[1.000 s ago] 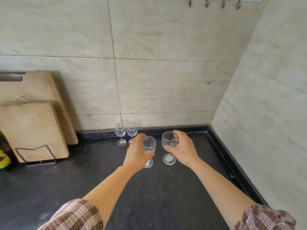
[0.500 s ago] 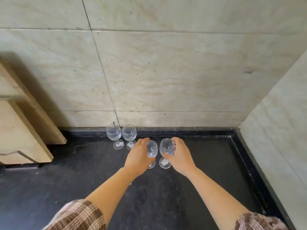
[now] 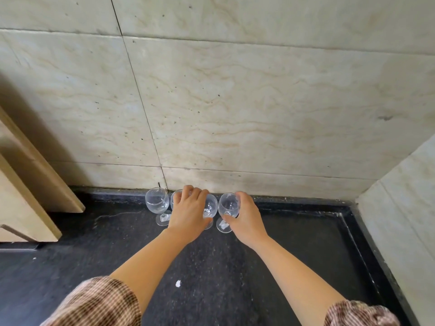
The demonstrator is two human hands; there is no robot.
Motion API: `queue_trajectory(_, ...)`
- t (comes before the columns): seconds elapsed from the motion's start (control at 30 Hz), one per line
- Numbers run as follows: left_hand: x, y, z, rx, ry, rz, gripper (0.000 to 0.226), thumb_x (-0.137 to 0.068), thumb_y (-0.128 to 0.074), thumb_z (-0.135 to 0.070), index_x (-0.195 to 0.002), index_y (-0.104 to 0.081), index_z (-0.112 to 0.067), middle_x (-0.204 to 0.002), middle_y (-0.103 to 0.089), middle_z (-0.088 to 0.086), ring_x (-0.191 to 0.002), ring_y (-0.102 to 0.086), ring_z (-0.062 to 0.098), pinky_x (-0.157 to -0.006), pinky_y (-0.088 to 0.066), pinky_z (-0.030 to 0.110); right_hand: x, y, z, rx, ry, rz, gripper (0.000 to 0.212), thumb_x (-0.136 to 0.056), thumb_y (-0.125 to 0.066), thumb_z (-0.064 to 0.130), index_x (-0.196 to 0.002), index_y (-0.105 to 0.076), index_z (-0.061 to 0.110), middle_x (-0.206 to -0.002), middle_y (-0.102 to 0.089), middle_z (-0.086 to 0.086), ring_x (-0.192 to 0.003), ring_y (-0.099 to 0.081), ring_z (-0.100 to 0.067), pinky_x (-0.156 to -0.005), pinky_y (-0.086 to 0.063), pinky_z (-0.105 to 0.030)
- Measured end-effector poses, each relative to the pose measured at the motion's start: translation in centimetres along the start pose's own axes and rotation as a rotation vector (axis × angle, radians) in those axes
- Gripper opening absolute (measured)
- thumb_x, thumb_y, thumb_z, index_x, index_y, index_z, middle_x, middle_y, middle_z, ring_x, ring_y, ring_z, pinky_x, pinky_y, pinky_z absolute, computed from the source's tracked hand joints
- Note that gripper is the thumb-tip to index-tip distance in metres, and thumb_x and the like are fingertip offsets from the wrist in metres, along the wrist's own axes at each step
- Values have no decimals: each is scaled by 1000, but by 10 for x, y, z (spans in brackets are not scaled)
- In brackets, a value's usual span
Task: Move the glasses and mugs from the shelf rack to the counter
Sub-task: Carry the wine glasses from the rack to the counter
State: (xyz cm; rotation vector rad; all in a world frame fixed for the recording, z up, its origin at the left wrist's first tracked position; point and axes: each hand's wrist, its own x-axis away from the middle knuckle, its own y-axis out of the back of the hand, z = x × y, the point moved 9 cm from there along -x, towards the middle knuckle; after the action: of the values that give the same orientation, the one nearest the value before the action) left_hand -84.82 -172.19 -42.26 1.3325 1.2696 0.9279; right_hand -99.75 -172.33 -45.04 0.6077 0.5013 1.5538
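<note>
Several clear stemmed wine glasses stand in a row on the dark counter [image 3: 211, 267] close to the back wall. My left hand [image 3: 189, 214] grips the bowl of one glass [image 3: 210, 205]; it partly hides another glass [image 3: 175, 201] behind it. My right hand [image 3: 244, 216] grips the bowl of the rightmost glass [image 3: 228, 205], whose foot rests on the counter. The leftmost glass [image 3: 157, 203] stands free, just left of my left hand. The shelf rack is out of view.
Two wooden cutting boards [image 3: 26, 191] lean against the wall at the left. A tiled side wall [image 3: 404, 220] closes the corner on the right. The counter has a raised dark rim [image 3: 362, 243] along the right. A small white speck [image 3: 178, 283] lies on the counter.
Both hands have carried their glasses farther back toward the wall, into line with the two glasses standing there. The view has moved closer to the corner.
</note>
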Motion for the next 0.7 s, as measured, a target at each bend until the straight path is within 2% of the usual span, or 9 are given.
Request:
queue_trajectory(0.13,-1,-3,4,-18,48,10,63,-77,-66,-42,-132,-43,-24,-133,-50,-9,-130,-26,21,-99,-19,38,-5,-3,2,13,-3,1,63,-82,-75,23,-134,-40,21,-139,-47,2,-120,-53,-17,-93,-43,-22)
queue_trajectory(0.33,3,-6,12,4,150,14,72,-81,-62,-49,-142,-32,-25,-139,-45,-9,-131,-24,23,-100,-19,43,-7,-7,4,30,2,32,63,-81,-75,21,-134,-39,22,-137,-50,1,-119,-53,-17,-90,-41,-20)
queue_trajectory(0.57,8,-9,13,-40,152,77,83,-83,-57,-52,-149,-14,-25,-148,-33,-6,-135,-20,25,-101,-22,44,-3,-5,6,124,8,75,62,-82,-73,28,-133,-40,23,-134,-53,1,-118,-55,-18,-95,-51,-32)
queue_trajectory(0.7,22,12,18,27,153,64,74,-87,-53,-50,-148,-18,-26,-151,-29,-2,-137,-20,25,-105,-24,45,7,7,20,202,27,23,64,-82,-72,30,-136,-40,18,-138,-46,0,-127,-45,-19,-100,-47,-34)
